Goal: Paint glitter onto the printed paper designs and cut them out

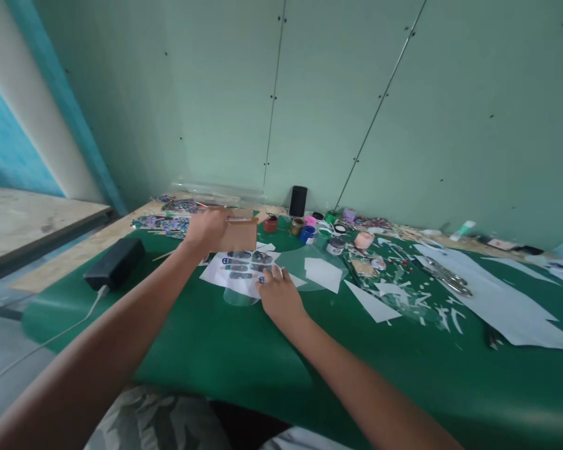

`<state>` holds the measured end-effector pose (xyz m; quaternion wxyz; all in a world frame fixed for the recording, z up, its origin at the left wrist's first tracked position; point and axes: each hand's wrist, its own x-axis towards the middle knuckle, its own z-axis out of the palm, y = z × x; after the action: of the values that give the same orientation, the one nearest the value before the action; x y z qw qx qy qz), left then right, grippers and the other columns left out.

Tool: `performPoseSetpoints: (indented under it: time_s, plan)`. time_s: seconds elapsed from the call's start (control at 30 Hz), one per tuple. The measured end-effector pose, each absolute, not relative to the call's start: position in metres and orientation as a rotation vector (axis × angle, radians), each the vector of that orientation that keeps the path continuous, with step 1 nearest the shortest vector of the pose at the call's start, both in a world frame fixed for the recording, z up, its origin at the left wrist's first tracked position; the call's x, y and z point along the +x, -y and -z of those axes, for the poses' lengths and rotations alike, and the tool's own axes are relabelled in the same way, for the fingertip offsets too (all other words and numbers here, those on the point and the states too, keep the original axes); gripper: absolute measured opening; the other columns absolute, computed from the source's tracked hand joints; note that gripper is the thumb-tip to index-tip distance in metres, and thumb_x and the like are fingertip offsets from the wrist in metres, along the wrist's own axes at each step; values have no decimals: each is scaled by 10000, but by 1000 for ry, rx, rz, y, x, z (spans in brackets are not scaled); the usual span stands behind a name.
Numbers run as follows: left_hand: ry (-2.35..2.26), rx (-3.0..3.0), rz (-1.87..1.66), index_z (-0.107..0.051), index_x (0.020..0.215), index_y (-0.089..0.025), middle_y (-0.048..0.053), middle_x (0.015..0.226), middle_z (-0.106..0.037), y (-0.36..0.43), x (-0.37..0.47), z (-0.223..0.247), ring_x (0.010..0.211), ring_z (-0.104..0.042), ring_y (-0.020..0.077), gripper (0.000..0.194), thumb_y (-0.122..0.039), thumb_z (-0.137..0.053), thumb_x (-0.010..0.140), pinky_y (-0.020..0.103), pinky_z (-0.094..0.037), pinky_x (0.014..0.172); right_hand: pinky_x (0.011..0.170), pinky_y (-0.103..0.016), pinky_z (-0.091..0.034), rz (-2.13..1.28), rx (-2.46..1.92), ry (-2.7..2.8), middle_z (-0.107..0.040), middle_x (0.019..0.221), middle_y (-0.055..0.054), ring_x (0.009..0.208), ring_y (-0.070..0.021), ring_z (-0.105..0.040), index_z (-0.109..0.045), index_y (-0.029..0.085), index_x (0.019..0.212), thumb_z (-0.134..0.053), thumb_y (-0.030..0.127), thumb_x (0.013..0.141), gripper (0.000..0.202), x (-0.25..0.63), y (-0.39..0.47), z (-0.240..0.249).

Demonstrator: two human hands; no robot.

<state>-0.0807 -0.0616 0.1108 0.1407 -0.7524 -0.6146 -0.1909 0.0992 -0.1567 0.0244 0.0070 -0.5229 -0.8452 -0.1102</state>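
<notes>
My left hand is closed at the left edge of a tan cardboard piece, which stands tilted above the work mat. Just in front of it lies a white paper sheet bearing several small dark patterned pieces. My right hand rests at the sheet's right part, fingers bent near a small blue patterned piece. Whether its fingertips pinch that piece is too small to tell. A clear round sheet shows partly under the paper.
Open paint jars stand behind the hands, near a black phone. A black power adapter with a white cable lies left. Paper scraps, a large white sheet and metal scissors-like tools lie right on the green mat.
</notes>
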Motion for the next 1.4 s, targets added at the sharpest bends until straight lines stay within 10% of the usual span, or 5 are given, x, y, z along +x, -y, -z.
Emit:
performPoseSetpoints:
  time_s: [0.3, 0.8, 1.07, 1.17, 1.4]
  plan:
    - [1506, -2093, 886, -677, 1135, -229, 88, 1083, -700, 92, -77, -155, 1042, -623, 262, 304, -241, -459, 924, 353, -508, 806, 1055, -540, -367, 324, -1639, 2612, -632, 1268, -206, 1243, -339, -525, -734, 123, 1096, -368, 91, 934, 402, 85, 149, -27]
    - [1446, -2216, 682, -747, 987, -219, 93, 963, -717, 103, -92, -74, 972, -650, 293, 303, -159, -472, 876, 417, -492, 848, 1024, -446, -450, 275, -1531, 2514, -567, 1383, -133, 1245, -274, -539, -510, 209, 1399, -372, 138, 959, 467, 129, 157, 5]
    - [1286, -2320, 757, -681, 1120, -248, 104, 1194, -637, 143, -45, -57, 1127, -554, 311, 361, -123, -469, 857, 480, -443, 909, 1066, -335, -420, -21, -1463, 2115, -654, 1276, -25, 1208, -175, -564, -638, 268, 1225, -400, 205, 918, 394, 187, 152, 13]
    - [1185, -2744, 588, -632, 1190, -244, 78, 1245, -618, 150, -9, -42, 1147, -548, 263, 379, -127, -402, 913, 442, -439, 946, 1071, -473, -364, 35, -1775, 1808, -591, 1330, -151, 1260, -255, -509, -525, 139, 1339, -256, 85, 881, 533, 227, 128, 4]
    - [1244, -2962, 438, -525, 1344, -279, 97, 1461, -488, 122, 45, 2, 1341, -433, 349, 477, -446, -541, 897, 585, -322, 1095, 992, -535, -369, -126, -2178, 1719, -605, 1299, -199, 1229, -398, -510, -578, 158, 1293, -662, 332, 785, 544, 271, 93, 3]
